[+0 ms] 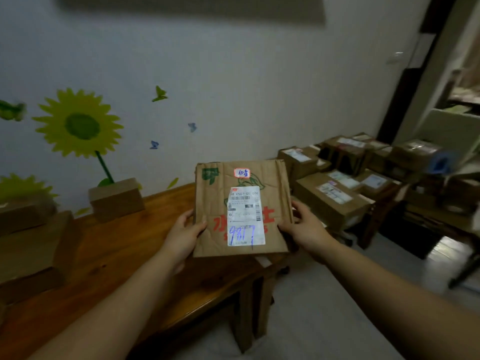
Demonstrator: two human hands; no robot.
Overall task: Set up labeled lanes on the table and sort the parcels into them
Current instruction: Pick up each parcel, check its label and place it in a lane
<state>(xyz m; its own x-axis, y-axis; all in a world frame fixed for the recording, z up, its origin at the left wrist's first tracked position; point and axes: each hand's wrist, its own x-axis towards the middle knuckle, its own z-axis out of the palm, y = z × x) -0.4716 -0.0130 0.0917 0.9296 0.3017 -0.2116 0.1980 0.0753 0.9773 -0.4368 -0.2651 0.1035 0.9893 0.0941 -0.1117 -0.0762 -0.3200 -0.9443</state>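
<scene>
Parcel gripped between left hand, right hand.

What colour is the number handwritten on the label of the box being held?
Blue ink on the white label, seen in the head view.

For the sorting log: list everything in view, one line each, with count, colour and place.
held parcel: one, brown cardboard with a white label, held up near the table's right end
table: one, reddish-brown wood, along the wall
boxes on the table: at least three, brown, at the left and by the wall
parcel pile: many, brown with white labels, stacked at the right beyond the table; exact count unclear
sunflower stickers: two, yellow and green, on the wall at left
butterfly stickers: at least three, green and blue, on the wall
left hand: one, grips the parcel's left edge
right hand: one, grips the parcel's right edge
</scene>
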